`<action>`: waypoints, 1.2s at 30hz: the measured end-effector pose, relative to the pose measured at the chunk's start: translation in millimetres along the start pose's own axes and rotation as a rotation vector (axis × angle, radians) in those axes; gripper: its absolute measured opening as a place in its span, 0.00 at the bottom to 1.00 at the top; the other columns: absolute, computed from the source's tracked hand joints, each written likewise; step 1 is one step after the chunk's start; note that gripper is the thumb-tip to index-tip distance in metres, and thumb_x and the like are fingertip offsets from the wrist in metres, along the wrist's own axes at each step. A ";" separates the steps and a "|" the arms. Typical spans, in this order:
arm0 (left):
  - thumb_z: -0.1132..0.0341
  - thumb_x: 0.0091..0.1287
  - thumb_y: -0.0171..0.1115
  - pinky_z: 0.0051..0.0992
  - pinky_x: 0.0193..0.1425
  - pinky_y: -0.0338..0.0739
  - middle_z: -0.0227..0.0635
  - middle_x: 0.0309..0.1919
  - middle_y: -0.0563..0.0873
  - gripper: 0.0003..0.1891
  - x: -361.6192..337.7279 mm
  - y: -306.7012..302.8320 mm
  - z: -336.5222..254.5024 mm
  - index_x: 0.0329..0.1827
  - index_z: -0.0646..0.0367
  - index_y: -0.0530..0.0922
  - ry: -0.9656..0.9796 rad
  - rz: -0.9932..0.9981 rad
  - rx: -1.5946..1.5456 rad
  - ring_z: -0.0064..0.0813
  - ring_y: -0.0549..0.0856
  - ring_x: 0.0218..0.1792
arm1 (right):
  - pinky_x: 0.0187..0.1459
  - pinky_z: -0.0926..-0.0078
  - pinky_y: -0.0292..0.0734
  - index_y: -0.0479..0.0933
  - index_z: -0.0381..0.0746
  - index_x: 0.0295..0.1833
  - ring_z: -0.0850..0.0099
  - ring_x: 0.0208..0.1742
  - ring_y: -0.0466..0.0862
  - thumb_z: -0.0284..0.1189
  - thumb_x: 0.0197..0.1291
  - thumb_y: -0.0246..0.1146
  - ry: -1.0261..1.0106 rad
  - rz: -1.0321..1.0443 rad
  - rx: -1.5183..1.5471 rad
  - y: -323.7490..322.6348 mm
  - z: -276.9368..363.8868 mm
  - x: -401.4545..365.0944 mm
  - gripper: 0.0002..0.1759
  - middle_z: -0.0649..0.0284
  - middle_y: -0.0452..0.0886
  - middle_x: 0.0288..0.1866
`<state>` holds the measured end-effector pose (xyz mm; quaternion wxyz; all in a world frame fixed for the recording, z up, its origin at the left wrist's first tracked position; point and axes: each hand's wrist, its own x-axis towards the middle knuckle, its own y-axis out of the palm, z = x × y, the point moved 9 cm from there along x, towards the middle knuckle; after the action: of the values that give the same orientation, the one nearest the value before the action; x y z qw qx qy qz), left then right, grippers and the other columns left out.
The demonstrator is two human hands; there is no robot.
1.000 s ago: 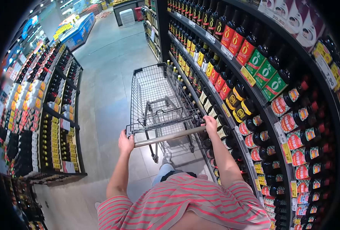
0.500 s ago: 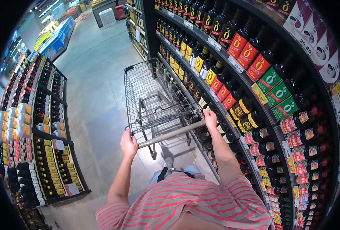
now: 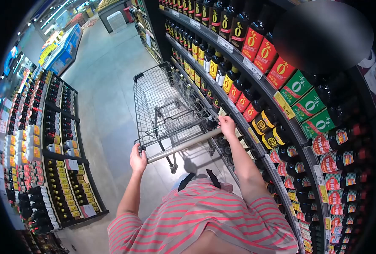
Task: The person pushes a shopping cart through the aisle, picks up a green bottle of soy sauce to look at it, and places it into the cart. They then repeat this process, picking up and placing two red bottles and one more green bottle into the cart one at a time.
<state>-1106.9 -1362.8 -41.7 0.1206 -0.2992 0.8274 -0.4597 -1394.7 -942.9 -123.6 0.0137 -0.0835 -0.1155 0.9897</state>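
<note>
A wire shopping cart (image 3: 154,97) stands in front of me, its basket bare mesh with nothing visible in it. My left hand (image 3: 138,158) is closed around the left end of the cart's handle bar (image 3: 183,146). At the bar's right end, my right hand (image 3: 227,126) grips near the corner, close beside the shelf of bottles. The fingers of both hands are partly hidden behind the bar and its end fittings.
Tall shelving (image 3: 255,76) packed with dark sauce bottles curves along my right, very near the cart. A lower rack of bottles (image 3: 63,144) lines the left. Grey floor (image 3: 99,93) runs ahead between them, towards a blue display counter (image 3: 65,51).
The view has shifted slightly, so the right-hand labels and the cart sit a little further left. Both hands stay on the handle. A dark blurred patch now covers the upper right shelf.
</note>
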 end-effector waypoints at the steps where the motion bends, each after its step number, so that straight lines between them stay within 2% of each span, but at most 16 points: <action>1: 0.66 0.67 0.60 0.39 0.69 0.73 0.37 0.67 0.78 0.24 1.8 2.1 3.6 0.68 0.52 0.72 -0.031 0.015 -0.010 0.43 0.78 0.66 | 0.35 0.68 0.82 0.82 0.32 0.43 0.66 0.29 0.88 0.48 0.66 0.66 -0.006 0.021 -0.045 2.3 -13.1 9.8 0.25 0.56 0.86 0.31; 2: 0.66 0.68 0.60 0.38 0.68 0.74 0.37 0.67 0.78 0.23 5.2 5.8 5.9 0.67 0.52 0.73 -0.046 0.018 -0.013 0.42 0.78 0.66 | 0.41 0.65 0.81 0.83 0.32 0.45 0.63 0.34 0.89 0.50 0.65 0.66 -0.029 -0.006 -0.084 3.9 -22.5 21.2 0.27 0.54 0.87 0.32; 9: 0.67 0.68 0.60 0.37 0.65 0.75 0.36 0.65 0.79 0.22 20.3 5.5 -10.6 0.66 0.51 0.74 -0.038 0.023 0.009 0.41 0.81 0.63 | 0.45 0.63 0.81 0.83 0.33 0.44 0.61 0.36 0.88 0.49 0.64 0.66 0.013 0.001 -0.046 5.0 -4.7 20.0 0.26 0.53 0.87 0.35; 12: 0.69 0.67 0.60 0.35 0.59 0.78 0.37 0.66 0.78 0.23 27.4 4.5 -10.2 0.66 0.52 0.73 -0.042 0.057 -0.068 0.38 0.85 0.52 | 0.39 0.66 0.82 0.82 0.32 0.43 0.64 0.32 0.87 0.47 0.66 0.66 -0.005 -0.007 -0.031 6.1 -2.7 18.6 0.24 0.56 0.86 0.33; 13: 0.69 0.67 0.60 0.35 0.59 0.78 0.37 0.66 0.78 0.23 29.9 4.7 -7.3 0.66 0.52 0.73 -0.033 0.062 -0.068 0.38 0.85 0.52 | 0.33 0.70 0.82 0.81 0.31 0.44 0.69 0.29 0.85 0.43 0.67 0.66 0.010 0.019 0.051 8.0 0.5 16.0 0.22 0.57 0.85 0.32; 14: 0.69 0.67 0.60 0.36 0.59 0.78 0.37 0.66 0.78 0.23 32.8 5.9 -5.3 0.66 0.52 0.73 -0.021 0.064 -0.062 0.39 0.85 0.52 | 0.26 0.73 0.82 0.80 0.31 0.46 0.73 0.26 0.83 0.39 0.69 0.67 0.023 0.043 0.132 10.3 5.1 13.9 0.19 0.59 0.83 0.32; 19: 0.69 0.66 0.60 0.36 0.62 0.78 0.41 0.66 0.78 0.22 47.7 10.8 -3.2 0.64 0.56 0.74 0.082 0.056 -0.115 0.42 0.82 0.60 | 0.28 0.74 0.81 0.79 0.31 0.47 0.73 0.25 0.83 0.39 0.70 0.66 0.063 0.027 0.152 11.8 8.0 12.7 0.18 0.59 0.83 0.33; 24: 0.69 0.63 0.63 0.39 0.73 0.67 0.42 0.67 0.77 0.22 56.2 8.3 -6.9 0.63 0.57 0.75 0.174 0.055 -0.036 0.47 0.74 0.69 | 0.27 0.75 0.80 0.79 0.32 0.46 0.74 0.24 0.82 0.40 0.69 0.67 0.091 -0.010 0.159 12.2 10.0 10.3 0.19 0.60 0.83 0.33; 26: 0.68 0.63 0.64 0.40 0.73 0.67 0.43 0.67 0.76 0.23 58.6 8.9 -1.6 0.63 0.58 0.75 0.177 0.062 -0.015 0.48 0.74 0.69 | 0.26 0.74 0.81 0.79 0.33 0.46 0.75 0.24 0.82 0.39 0.68 0.68 0.137 -0.038 0.178 15.4 2.1 12.8 0.18 0.60 0.84 0.33; 28: 0.67 0.62 0.65 0.42 0.74 0.65 0.45 0.68 0.76 0.25 61.8 11.8 0.9 0.64 0.58 0.75 0.214 0.101 0.006 0.50 0.73 0.70 | 0.28 0.73 0.81 0.79 0.33 0.49 0.73 0.26 0.84 0.46 0.71 0.63 0.116 -0.035 0.195 14.5 12.7 7.6 0.23 0.61 0.83 0.35; 29: 0.67 0.62 0.65 0.44 0.75 0.64 0.47 0.68 0.75 0.26 63.6 14.5 2.8 0.65 0.58 0.75 0.248 0.124 0.027 0.51 0.71 0.71 | 0.34 0.71 0.84 0.81 0.35 0.50 0.73 0.35 0.86 0.54 0.73 0.56 0.106 -0.078 0.228 13.4 3.1 9.6 0.30 0.61 0.85 0.40; 30: 0.66 0.62 0.66 0.45 0.75 0.63 0.48 0.69 0.74 0.28 62.3 13.2 2.3 0.67 0.57 0.74 0.289 0.127 0.085 0.53 0.69 0.72 | 0.35 0.71 0.84 0.79 0.36 0.55 0.72 0.41 0.86 0.59 0.74 0.49 0.138 -0.095 0.191 6.8 7.1 6.2 0.35 0.60 0.85 0.45; 32: 0.65 0.63 0.66 0.48 0.77 0.60 0.50 0.71 0.72 0.29 71.1 7.1 -22.2 0.69 0.58 0.73 0.374 0.082 0.141 0.55 0.65 0.75 | 0.36 0.68 0.84 0.75 0.39 0.62 0.69 0.50 0.84 0.66 0.70 0.45 0.262 -0.187 0.199 -12.6 -8.1 -5.4 0.41 0.58 0.84 0.50; 33: 0.64 0.65 0.66 0.49 0.77 0.58 0.50 0.72 0.71 0.29 74.8 0.4 -39.5 0.70 0.59 0.73 0.402 0.037 0.143 0.56 0.64 0.76 | 0.34 0.70 0.83 0.75 0.41 0.61 0.70 0.49 0.85 0.67 0.68 0.48 0.263 -0.163 0.241 -21.6 -8.5 -14.3 0.40 0.61 0.84 0.50; 34: 0.64 0.65 0.66 0.49 0.77 0.58 0.50 0.72 0.71 0.29 80.9 0.5 -60.8 0.70 0.59 0.73 0.435 0.058 0.118 0.56 0.64 0.76 | 0.35 0.71 0.82 0.76 0.42 0.60 0.72 0.50 0.85 0.62 0.70 0.51 0.307 -0.120 0.235 -30.7 -8.8 -28.5 0.35 0.64 0.84 0.50; 36: 0.69 0.66 0.64 0.43 0.78 0.59 0.48 0.70 0.73 0.29 87.0 -7.6 -115.5 0.71 0.61 0.71 0.589 -0.033 -0.162 0.51 0.68 0.73 | 0.39 0.74 0.81 0.76 0.43 0.57 0.76 0.50 0.85 0.54 0.72 0.55 0.317 -0.031 0.206 -42.9 -7.7 -57.2 0.26 0.67 0.84 0.48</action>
<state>-1227.7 -1339.0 34.5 -0.1561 -0.1751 0.8559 -0.4609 -1336.7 -902.1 -111.9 0.0553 -0.2346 -0.0113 0.9704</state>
